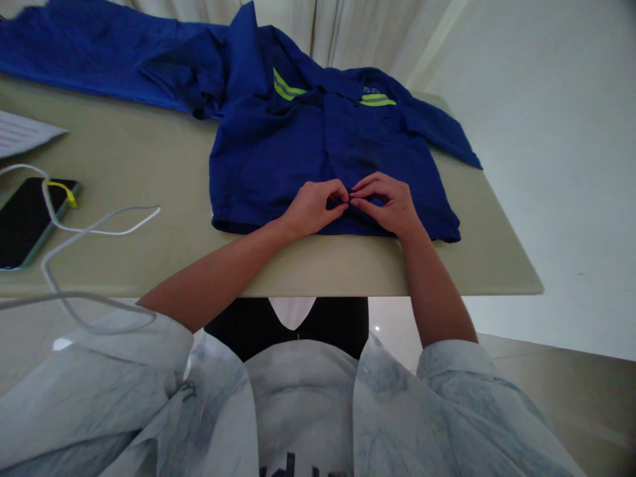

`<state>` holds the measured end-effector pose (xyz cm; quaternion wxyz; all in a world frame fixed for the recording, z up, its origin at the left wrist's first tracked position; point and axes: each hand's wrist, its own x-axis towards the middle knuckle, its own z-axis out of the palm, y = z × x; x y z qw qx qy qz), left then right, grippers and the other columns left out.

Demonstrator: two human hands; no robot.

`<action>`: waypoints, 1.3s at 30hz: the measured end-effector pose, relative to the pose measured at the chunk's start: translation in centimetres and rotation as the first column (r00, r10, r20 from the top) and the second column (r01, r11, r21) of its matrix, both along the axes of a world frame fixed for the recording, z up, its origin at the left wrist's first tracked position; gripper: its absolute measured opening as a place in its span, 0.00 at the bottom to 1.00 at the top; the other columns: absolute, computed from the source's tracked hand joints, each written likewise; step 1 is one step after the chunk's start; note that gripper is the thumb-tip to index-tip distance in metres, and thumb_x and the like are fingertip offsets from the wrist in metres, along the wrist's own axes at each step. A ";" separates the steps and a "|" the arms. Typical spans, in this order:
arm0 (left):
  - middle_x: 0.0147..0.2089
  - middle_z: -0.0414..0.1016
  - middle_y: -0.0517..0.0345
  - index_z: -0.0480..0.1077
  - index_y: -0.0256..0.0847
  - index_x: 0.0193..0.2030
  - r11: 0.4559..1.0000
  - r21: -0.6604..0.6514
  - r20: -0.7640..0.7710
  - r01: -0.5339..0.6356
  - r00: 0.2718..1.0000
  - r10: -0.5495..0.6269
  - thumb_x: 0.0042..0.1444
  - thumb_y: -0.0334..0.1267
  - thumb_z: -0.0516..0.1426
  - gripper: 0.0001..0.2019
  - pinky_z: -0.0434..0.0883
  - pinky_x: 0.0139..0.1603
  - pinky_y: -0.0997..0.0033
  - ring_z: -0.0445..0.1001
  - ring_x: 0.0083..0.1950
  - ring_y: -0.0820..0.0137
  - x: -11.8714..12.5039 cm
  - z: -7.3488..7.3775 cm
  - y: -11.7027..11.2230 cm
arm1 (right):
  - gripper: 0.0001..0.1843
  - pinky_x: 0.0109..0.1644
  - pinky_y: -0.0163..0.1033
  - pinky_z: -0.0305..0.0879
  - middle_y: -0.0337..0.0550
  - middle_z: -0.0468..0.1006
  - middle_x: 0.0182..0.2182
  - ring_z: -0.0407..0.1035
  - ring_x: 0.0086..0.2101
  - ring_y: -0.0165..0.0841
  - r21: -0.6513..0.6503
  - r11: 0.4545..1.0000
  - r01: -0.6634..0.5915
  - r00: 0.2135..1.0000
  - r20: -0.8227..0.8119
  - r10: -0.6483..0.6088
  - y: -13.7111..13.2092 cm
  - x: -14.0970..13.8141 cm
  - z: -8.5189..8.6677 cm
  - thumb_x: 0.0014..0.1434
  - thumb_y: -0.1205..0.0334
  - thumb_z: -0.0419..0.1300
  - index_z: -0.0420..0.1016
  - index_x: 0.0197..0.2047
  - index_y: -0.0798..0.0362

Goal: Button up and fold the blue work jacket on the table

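- Your location: plain indoor workroom, office type.
- Before you: beige table (pixel 149 156) bearing paper (pixel 22 132), phone (pixel 24 222), white cable (pixel 106 228).
- Behind it: white curtain (pixel 348 30), bare wall (pixel 546 165).
- Underfoot: polished floor (pixel 392 318).

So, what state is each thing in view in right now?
Left hand: pinching the jacket's front at the centre
Right hand: pinching the jacket's front, fingertips close to the left hand's
Jacket: lying front up, collar away from the person, wrinkled
Phone: lying flat, screen dark
Cable: loose, looped across the phone
Paper: lying flat, partly out of view
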<state>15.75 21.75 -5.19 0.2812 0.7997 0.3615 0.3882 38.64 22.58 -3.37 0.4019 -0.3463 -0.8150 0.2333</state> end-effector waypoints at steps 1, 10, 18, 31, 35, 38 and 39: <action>0.39 0.83 0.59 0.76 0.40 0.42 1.000 -0.003 0.017 -0.018 1.000 0.018 0.59 0.33 0.63 0.04 0.73 0.46 0.70 0.81 0.40 0.70 0.1 0.1 -0.1 | 0.08 0.47 0.46 0.78 0.45 0.84 0.41 0.78 0.40 0.39 0.011 1.000 0.004 1.000 -0.003 -0.003 0.0 0.0 0.2 0.61 0.52 0.73 0.87 0.38 0.46; 0.38 0.84 0.58 0.77 0.41 0.40 0.997 -0.030 0.138 -0.073 0.988 0.076 0.59 0.35 0.64 0.03 0.77 0.44 0.70 0.81 0.38 0.70 0.6 0.2 -0.7 | 0.08 0.44 0.45 0.78 0.45 0.83 0.41 0.78 0.40 0.38 0.070 0.996 0.053 0.996 -0.078 -0.048 -0.5 -0.2 0.8 0.61 0.52 0.73 0.85 0.38 0.46; 0.42 0.83 0.54 0.80 0.41 0.48 0.999 -0.002 0.028 -0.047 0.999 0.047 0.60 0.33 0.62 0.10 0.76 0.46 0.67 0.80 0.40 0.68 0.4 0.0 -0.4 | 0.07 0.41 0.43 0.77 0.45 0.82 0.40 0.77 0.37 0.35 0.058 0.998 0.039 0.998 -0.051 -0.036 -0.5 0.0 0.6 0.62 0.55 0.72 0.83 0.36 0.48; 0.42 0.79 0.54 0.80 0.42 0.46 0.996 -0.002 0.097 -0.084 0.992 0.084 0.65 0.35 0.61 0.07 0.75 0.44 0.66 0.77 0.41 0.68 0.9 0.3 -0.8 | 0.05 0.47 0.48 0.77 0.45 0.80 0.42 0.76 0.41 0.38 0.144 0.988 0.064 0.998 -0.013 -0.062 -0.8 0.1 1.5 0.60 0.57 0.71 0.83 0.35 0.47; 0.42 0.78 0.55 0.79 0.41 0.46 0.995 -0.027 0.128 -0.093 0.987 0.095 0.65 0.35 0.61 0.06 0.74 0.44 0.67 0.77 0.41 0.68 1.1 0.1 -0.9 | 0.05 0.43 0.44 0.77 0.45 0.80 0.42 0.76 0.39 0.36 0.110 0.992 0.068 0.997 -0.036 -0.065 -0.9 0.1 1.4 0.60 0.58 0.71 0.82 0.36 0.48; 0.41 0.78 0.56 0.79 0.41 0.46 0.994 -0.052 0.142 -0.093 0.985 0.099 0.63 0.35 0.62 0.06 0.74 0.43 0.67 0.76 0.40 0.68 1.1 -0.2 -0.7 | 0.05 0.42 0.44 0.76 0.45 0.79 0.42 0.76 0.39 0.36 0.111 0.992 0.057 0.998 -0.024 -0.055 -0.9 -0.1 1.3 0.60 0.58 0.71 0.80 0.36 0.49; 0.41 0.78 0.57 0.78 0.42 0.46 0.994 -0.065 0.143 -0.086 0.985 0.095 0.63 0.34 0.63 0.06 0.75 0.44 0.67 0.76 0.40 0.68 1.1 -0.2 -0.7 | 0.05 0.42 0.44 0.76 0.45 0.79 0.41 0.76 0.39 0.36 0.115 0.992 0.057 0.998 -0.020 -0.055 -0.9 -0.2 1.2 0.60 0.59 0.71 0.80 0.36 0.48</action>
